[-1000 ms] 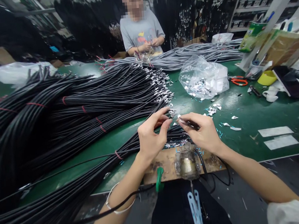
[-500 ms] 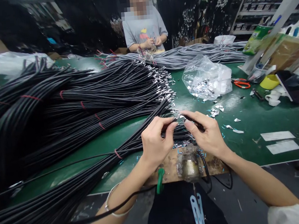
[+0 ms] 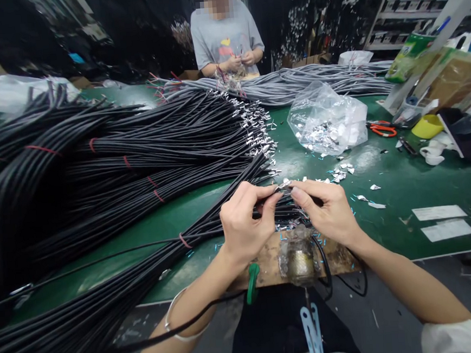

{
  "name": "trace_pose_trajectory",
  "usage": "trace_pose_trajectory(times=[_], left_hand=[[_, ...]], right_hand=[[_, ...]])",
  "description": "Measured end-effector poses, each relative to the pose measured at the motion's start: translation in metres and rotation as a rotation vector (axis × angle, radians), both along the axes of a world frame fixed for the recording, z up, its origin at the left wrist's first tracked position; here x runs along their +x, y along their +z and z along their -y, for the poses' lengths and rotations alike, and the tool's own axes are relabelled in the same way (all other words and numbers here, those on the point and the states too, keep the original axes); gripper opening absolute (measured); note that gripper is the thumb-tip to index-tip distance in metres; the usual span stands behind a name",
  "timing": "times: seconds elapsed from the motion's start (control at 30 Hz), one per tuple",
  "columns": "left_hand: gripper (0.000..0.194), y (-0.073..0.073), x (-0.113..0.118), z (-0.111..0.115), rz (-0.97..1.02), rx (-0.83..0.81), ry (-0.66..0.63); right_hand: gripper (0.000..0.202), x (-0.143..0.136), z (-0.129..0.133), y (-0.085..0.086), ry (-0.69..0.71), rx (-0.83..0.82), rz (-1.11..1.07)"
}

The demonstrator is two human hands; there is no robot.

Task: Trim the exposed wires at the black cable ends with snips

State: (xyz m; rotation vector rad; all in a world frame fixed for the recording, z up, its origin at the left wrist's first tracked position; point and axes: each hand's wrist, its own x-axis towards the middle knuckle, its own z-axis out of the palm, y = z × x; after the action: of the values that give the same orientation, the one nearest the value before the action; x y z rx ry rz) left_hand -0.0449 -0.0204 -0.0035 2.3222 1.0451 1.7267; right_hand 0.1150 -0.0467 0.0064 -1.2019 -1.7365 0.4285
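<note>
My left hand (image 3: 247, 222) is closed in a pinch on a black cable near its stripped end. Bright silver foil (image 3: 284, 184) shows at that end, between the fingertips of both hands. My right hand (image 3: 331, 208) pinches the foil from the other side, thumb against forefinger. Something dark lies under the right fingers, too hidden to name. Below the hands, a bundle of black cables (image 3: 218, 213) ends in stripped tips and loose foil. Closer to me a round, crusted metal fixture (image 3: 300, 261) sits on a stained wooden board (image 3: 264, 256).
Large bundles of black cables (image 3: 167, 138) cover the left, tied with red bands. A clear plastic bag (image 3: 324, 118) holds foil scraps. Orange-handled scissors (image 3: 382, 129) lie to the right. Across the table a person (image 3: 227, 41) works beside grey cables (image 3: 301, 83). A light-blue clip (image 3: 311, 331) hangs in front.
The fingertips of my two hands have stayed close, and the foil between them shows wider and brighter. The view has shifted slightly.
</note>
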Motion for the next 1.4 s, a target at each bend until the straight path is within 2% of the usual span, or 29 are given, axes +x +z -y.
trace_pose_trajectory(times=[0.2,0.4,0.47,0.6,0.63,0.7,0.77,0.87,0.93,1.07,1.13,1.27,1.4], left_hand=[[0.006,0.000,0.002,0.001,-0.014,0.047,0.027],[0.003,-0.001,0.003,0.000,-0.042,-0.005,0.036],[0.006,0.000,0.000,-0.002,-0.050,-0.088,-0.016],[0.019,0.003,-0.005,-0.004,0.022,-0.441,-0.256],[0.018,0.003,-0.006,-0.004,0.064,-0.487,-0.287],[0.011,0.004,-0.004,-0.004,0.123,-0.429,-0.252],[0.004,0.003,-0.001,-0.002,0.094,-0.240,-0.149],[0.011,-0.001,0.004,-0.001,-0.034,-0.008,-0.062],[0.013,-0.004,0.006,0.000,-0.087,0.053,-0.044],[0.009,-0.007,0.004,-0.001,-0.119,0.074,-0.015],[0.011,-0.006,0.000,-0.002,-0.158,0.063,-0.036],[0.013,-0.002,-0.010,-0.005,-0.293,0.016,-0.197],[0.014,0.005,-0.017,-0.005,-0.261,-0.116,-0.362]], right_hand=[[0.023,-0.001,0.000,-0.001,-0.014,-0.004,0.017],[0.022,-0.004,0.003,-0.002,-0.129,0.067,0.091],[0.023,-0.004,0.003,-0.002,-0.142,0.066,0.105],[0.022,-0.001,0.001,0.001,-0.082,0.003,0.033],[0.022,0.001,0.001,0.001,-0.076,-0.014,-0.015],[0.024,0.003,-0.001,0.003,-0.084,-0.051,-0.119],[0.029,0.003,-0.001,0.004,-0.081,-0.094,-0.181],[0.034,-0.001,-0.001,0.003,-0.071,-0.107,-0.161],[0.031,-0.004,0.000,0.001,-0.081,-0.077,-0.126],[0.020,-0.005,0.000,-0.004,-0.071,-0.042,-0.158],[0.018,-0.003,-0.001,-0.005,-0.056,0.014,-0.156],[0.012,0.002,-0.001,-0.002,0.076,0.155,-0.085],[0.012,0.007,-0.005,0.001,0.262,0.144,-0.100]])
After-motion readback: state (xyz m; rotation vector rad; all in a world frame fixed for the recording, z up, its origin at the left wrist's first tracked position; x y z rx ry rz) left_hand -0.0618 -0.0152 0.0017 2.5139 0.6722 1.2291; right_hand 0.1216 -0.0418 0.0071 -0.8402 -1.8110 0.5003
